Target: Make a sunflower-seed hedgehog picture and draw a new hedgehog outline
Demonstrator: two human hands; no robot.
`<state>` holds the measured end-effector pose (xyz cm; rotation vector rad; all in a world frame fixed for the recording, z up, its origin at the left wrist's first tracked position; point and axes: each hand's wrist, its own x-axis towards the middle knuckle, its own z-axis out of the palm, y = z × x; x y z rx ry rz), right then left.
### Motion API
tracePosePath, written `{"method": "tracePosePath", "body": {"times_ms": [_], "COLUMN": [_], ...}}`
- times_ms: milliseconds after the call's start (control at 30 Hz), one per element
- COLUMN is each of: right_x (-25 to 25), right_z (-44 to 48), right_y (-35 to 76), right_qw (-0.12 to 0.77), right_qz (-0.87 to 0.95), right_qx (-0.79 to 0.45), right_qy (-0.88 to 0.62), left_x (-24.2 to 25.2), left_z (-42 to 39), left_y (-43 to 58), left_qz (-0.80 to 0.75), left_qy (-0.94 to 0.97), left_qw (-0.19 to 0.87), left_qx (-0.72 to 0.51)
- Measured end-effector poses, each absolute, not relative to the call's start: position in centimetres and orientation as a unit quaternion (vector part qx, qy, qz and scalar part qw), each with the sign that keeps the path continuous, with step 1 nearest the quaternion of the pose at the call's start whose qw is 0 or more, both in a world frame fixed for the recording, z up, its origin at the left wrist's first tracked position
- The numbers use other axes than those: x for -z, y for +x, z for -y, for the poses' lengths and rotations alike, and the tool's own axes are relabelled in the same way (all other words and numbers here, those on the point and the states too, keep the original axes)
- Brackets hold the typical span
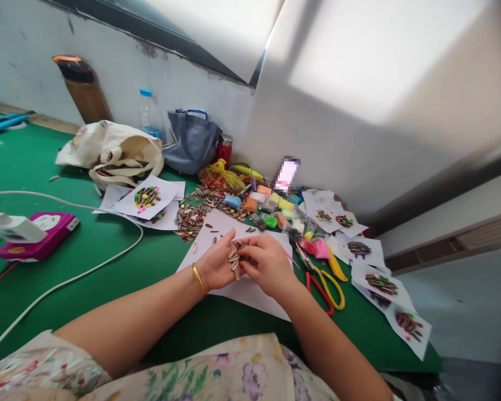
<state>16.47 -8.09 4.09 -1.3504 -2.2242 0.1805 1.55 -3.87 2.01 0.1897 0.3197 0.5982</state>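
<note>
My left hand (215, 264) is turned palm up, cupping several striped sunflower seeds (234, 259) near its fingers. Over that palm, my right hand (270, 264) has its thumb and fingertips pinched together at a seed, which the fingers partly cover. Both hands are above a white sheet of paper (254, 302) lying on the green table. A few loose seeds lie on the upper part of the sheet. Just beyond it spreads a large pile of sunflower seeds (191, 219) mixed with small coloured balls.
Pliers with red and yellow handles (326, 289) lie right of the sheet. Behind are coloured clay packs (285, 204) and a propped phone (286, 174). Seed-decorated papers (379, 282) line the right edge. Left are a white cable (104, 262), purple power strip (45, 236) and bags (192, 139).
</note>
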Motion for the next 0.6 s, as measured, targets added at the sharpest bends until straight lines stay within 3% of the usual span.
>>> {"method": "tracePosePath", "body": {"times_ms": [167, 433, 600], "right_x": [-3.8, -3.8, -3.9], "right_z": [7.8, 7.4, 7.3], "right_y": [16.4, 17.3, 18.1], "right_qw": [0.277, 0.414, 0.404], "right_qz": [0.810, 0.711, 0.718], "right_qx": [-0.071, -0.152, -0.181], "right_qy": [-0.512, -0.548, -0.538], "left_x": [-2.0, -2.4, -2.3], "left_z": [3.9, 4.2, 4.3], "left_y": [1.6, 1.5, 1.4], "left_qz": [-0.159, -0.246, -0.282], "left_qy": [0.078, 0.088, 0.170], "left_qw": [0.939, 0.929, 0.905], "left_qx": [-0.295, -0.260, -0.268]}}
